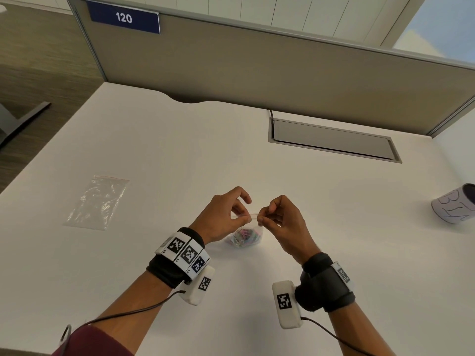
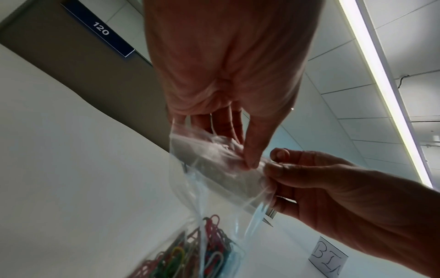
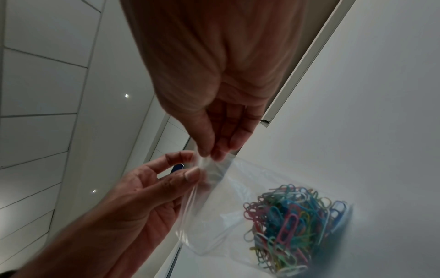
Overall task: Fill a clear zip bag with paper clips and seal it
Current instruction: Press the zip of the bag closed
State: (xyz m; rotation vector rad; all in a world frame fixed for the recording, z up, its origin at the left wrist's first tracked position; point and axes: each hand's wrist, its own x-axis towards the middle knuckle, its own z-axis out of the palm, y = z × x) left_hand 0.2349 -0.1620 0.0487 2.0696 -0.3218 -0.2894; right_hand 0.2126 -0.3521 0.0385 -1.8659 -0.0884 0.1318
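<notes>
Both hands are raised over the near middle of the white desk, each clamped on the top edge of the zip bag. The left hand pinches the strip between thumb and forefinger; the other fingers stand clear. The right hand pinches the same strip just beside it, fingertips pressed together on the plastic. The two pinches lie close together, almost touching.

The bag hangs from this edge, its lower part resting on or just above the desk; which cannot be told. The paper clips, of mixed colours, lie heaped at the bottom, well below the strip.

The strip runs left to right between the hands, across the person's front. Judgement: filling appears complete and sealing is in hand. The coming move turns on that axis; each pinch would have to travel outward along the strip, the left hand leftward, the right hand rightward. Whether the strip is already pressed closed cannot be told.

A second, empty bag lies flat on the far left. A cup marked with lettering stands at the right edge.
</notes>
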